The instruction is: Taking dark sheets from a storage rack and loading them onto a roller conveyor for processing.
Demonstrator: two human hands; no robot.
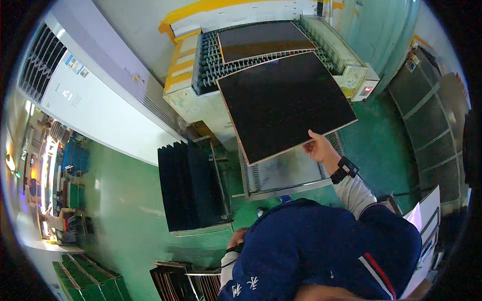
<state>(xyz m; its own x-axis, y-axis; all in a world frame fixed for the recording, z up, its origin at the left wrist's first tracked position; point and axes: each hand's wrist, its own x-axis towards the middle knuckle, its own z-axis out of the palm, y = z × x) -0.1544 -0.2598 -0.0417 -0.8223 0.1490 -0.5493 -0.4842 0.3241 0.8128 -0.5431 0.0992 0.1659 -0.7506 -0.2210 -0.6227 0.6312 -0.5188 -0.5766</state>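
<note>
My right hand [320, 150] grips the near edge of a large black panel [286, 100] with a thin light rim, thumb on top. The panel is tilted; its far edge lies over the front of a roller conveyor [206, 75]. Farther back on the rollers lies a second dark panel [266, 40], with a brownish reflection on its surface. Down beside my body hangs my left hand [237, 238], its fingers mostly hidden. Nearest to it is a rack of upright black panels [188, 185].
Under the held panel stands a metal frame [286, 188] with toothed side rails. A tall white air-conditioner cabinet [105, 100] is at the left. More panels stand in a rack [173, 281] at the lower left. Dark framed panels [427, 115] lean at the right.
</note>
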